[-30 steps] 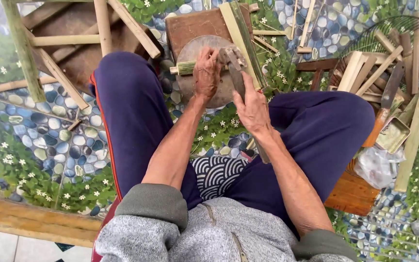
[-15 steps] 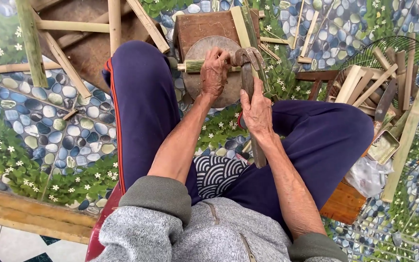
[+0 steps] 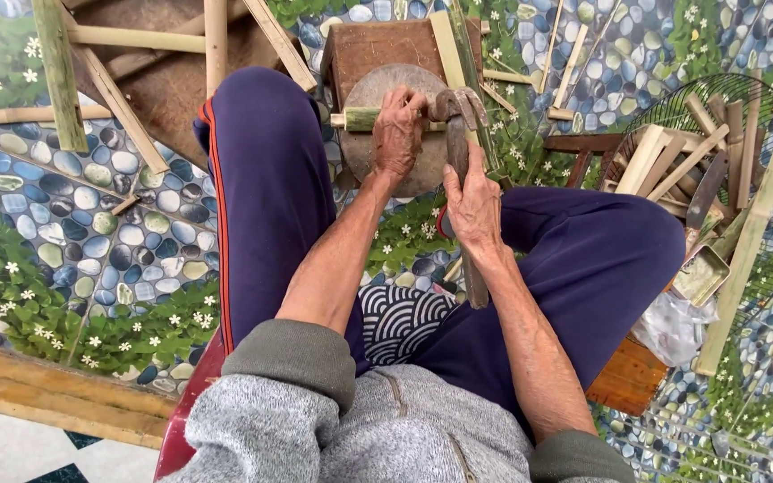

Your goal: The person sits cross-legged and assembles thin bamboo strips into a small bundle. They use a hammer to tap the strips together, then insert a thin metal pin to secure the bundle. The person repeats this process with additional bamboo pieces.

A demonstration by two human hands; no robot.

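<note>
A grey flecked knitted sweater [image 3: 315, 429] is worn, its sleeves finished with olive-green cuffs [image 3: 301, 358] pushed up past the elbows, so both forearms are left bare. Dark navy trousers [image 3: 266, 197] are worn, with a thin red stripe [image 3: 219, 224] run down the outer seam. The left hand [image 3: 398, 134] and right hand [image 3: 474, 201] are ungloved.

Lower right of frame: one crumpled clear-to-white plastic bag [image 3: 673, 326], lying just beside the seated person's right thigh and touching the edge of a wooden block. Just above it, right of centre: a small shallow rectangular tin tray [image 3: 701, 275], dull metallic with a yellowish inside, tilted. No labels, signs or screens observed anywhere in the frame. Any contents of the bag cannot be made out.
</note>
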